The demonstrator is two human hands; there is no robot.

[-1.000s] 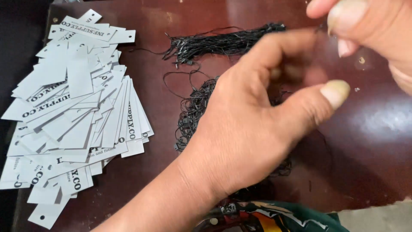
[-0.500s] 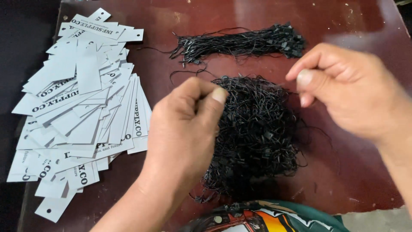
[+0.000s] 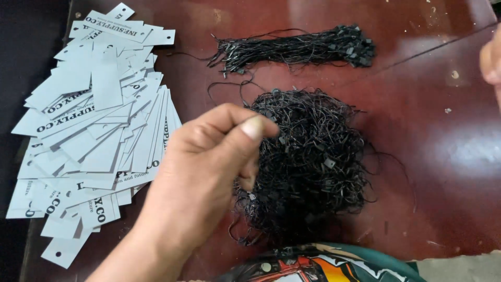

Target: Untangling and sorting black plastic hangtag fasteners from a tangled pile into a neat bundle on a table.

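I am looking down at a dark red table (image 3: 443, 156) where my left hand (image 3: 209, 172) is hovering over the near edge of a loose heap of black strings (image 3: 313, 162). The thumb and forefinger of this hand are pinching together, the other fingers curling under; I am judging that they are nipping a single string out of the heap, though the strand itself is too thin to make out between the fingertips (image 3: 255, 128). My right hand (image 3: 491, 62) is showing only as a sliver at the right edge of the view, well apart from the heap, and I cannot tell whether it is open or closed, or holding anything.

The heap is lying in the middle of the table, with a tidier bundle of the same strings (image 3: 297, 49) lying straight across just behind it. To the left, a fanned stack of pale paper tags (image 3: 99, 120) is spreading out, each with a small punched hole at one end.

The strings are looking very light, limp and prone to tangling, with small hard plastic locks dotted along them. I am judging that pulling at one strand is likely dragging its neighbours, so the lock end is seeming the best place to pinch. The tags are looking thin, stiff and slippery against one another, best lifted by an edge.
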